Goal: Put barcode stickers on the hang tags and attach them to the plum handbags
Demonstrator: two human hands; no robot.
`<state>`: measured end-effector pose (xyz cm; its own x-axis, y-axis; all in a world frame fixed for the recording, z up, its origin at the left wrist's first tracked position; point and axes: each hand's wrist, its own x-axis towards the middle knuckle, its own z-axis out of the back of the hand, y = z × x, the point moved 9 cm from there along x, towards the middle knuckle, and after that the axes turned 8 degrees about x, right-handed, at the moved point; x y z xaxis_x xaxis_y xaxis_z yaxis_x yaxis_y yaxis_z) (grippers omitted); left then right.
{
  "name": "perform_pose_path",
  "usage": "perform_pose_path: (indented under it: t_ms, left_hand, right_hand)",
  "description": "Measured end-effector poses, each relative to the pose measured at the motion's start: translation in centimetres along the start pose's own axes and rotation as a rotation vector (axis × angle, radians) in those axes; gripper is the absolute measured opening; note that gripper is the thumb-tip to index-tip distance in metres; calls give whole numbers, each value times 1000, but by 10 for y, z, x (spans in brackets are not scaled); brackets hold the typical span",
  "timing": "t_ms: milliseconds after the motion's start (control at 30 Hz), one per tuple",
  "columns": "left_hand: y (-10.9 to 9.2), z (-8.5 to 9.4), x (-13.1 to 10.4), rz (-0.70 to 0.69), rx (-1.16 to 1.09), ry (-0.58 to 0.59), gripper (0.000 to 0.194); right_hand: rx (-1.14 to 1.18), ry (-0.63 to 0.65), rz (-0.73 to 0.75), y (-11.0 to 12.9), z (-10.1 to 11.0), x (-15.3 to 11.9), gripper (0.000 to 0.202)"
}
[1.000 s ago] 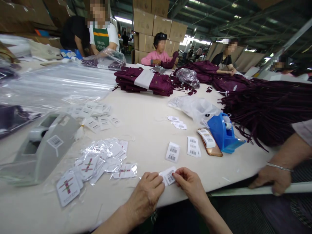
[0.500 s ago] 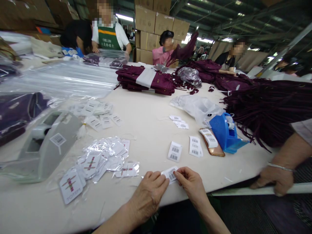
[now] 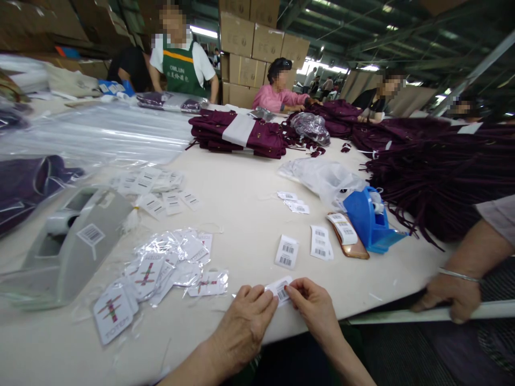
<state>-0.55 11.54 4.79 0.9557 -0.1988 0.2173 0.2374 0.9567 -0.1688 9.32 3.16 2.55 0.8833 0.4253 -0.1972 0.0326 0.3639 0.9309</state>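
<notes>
A small white barcode label lies at the table's near edge between my two hands. My left hand rests over its left side, fingers together and curled, holding it against the table; the thumb is hidden. At its right edge, the thumb and forefinger of my right hand are pinched together on the label. Just beyond lie another barcode label and a few barcode strips. To the left of my hands is a pile of white TOTEM tags, partly in clear plastic.
A grey tape dispenser stands at left, a blue one at right beside a phone with labels on it. Folded maroon bags and fringed maroon material lie farther back. Another person's hand grips the right table edge.
Both my hands stay at the label, with only slight movement of the right fingers. Across the table, the person in pink has lowered the maroon item that was held up.
</notes>
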Motion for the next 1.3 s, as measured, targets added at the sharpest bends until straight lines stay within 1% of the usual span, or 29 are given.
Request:
perform_pose_path:
  t_ms: [100, 167, 233, 300, 367, 400, 467, 500, 533, 600, 667, 733, 833, 933, 1000, 1067, 1133, 1200, 1233, 1300]
  left_hand:
    - [-1, -5, 1, -1, 11, 51, 37]
    - [0, -9, 2, 5, 22, 78, 38]
    - [0, -10, 2, 6, 33, 70, 39]
    - [-1, -9, 1, -3, 40, 41, 40]
    - [-3, -7, 1, -17, 41, 14, 40]
    - [-3, -5, 0, -18, 37, -1, 38]
    - [-2, -1, 0, -4, 27, -49, 33]
    - [-1, 2, 0, 1, 23, -76, 31]
    - [-1, 3, 0, 3, 23, -98, 31]
    - [-2, 3, -1, -7, 29, -114, 33]
    - [-3, 1, -1, -21, 32, -105, 36]
    - [-1, 1, -2, -6, 25, -111, 34]
    - [0, 4, -1, 13, 10, -117, 34]
    - [2, 8, 0, 16, -29, -108, 33]
    - [4, 15, -1, 31, -68, -146, 31]
    - [12, 24, -4, 107, -69, -212, 32]
    - [26, 28, -10, 275, -29, -242, 38]
    - [40, 25, -16, 444, -15, -191, 39]
    - [44, 22, -17, 492, -25, -157, 36]
    - [47, 17, -18, 524, -58, -110, 27]
  right_hand:
    - [-144, -21, 72, 7, 0, -2, 21]
    - [-327, -52, 131, 13, 0, -3, 18]
    - [-554, -110, 188, 19, 1, -6, 12]
    - [-745, -200, 264, 27, 3, -11, 10]
    - [-827, -271, 426, 39, 0, -21, 12]
    - [-832, -264, 544, 44, -6, -28, 14]
    - [-825, -179, 788, 50, -22, -46, 23]
    - [-835, -132, 870, 49, -28, -53, 28]
    - [-862, -103, 914, 47, -33, -57, 31]
    - [-952, -106, 909, 39, -35, -58, 34]
    - [-1012, -132, 848, 34, -33, -54, 34]
    - [-1015, -139, 824, 33, -32, -52, 33]
    - [-1030, -124, 835, 32, -32, -51, 33]
    - [-1078, -165, 779, 25, -21, -45, 35]
    - [-1060, -221, 725, 18, -12, -40, 35]
    - [-1015, -269, 688, 13, -8, -38, 35]
    - [-970, -317, 664, 10, -8, -37, 37]
    - [-938, -364, 653, 9, -10, -40, 38]
    - [-925, -385, 649, 9, -12, -42, 38]
    - [-898, -417, 640, 11, -17, -46, 37]
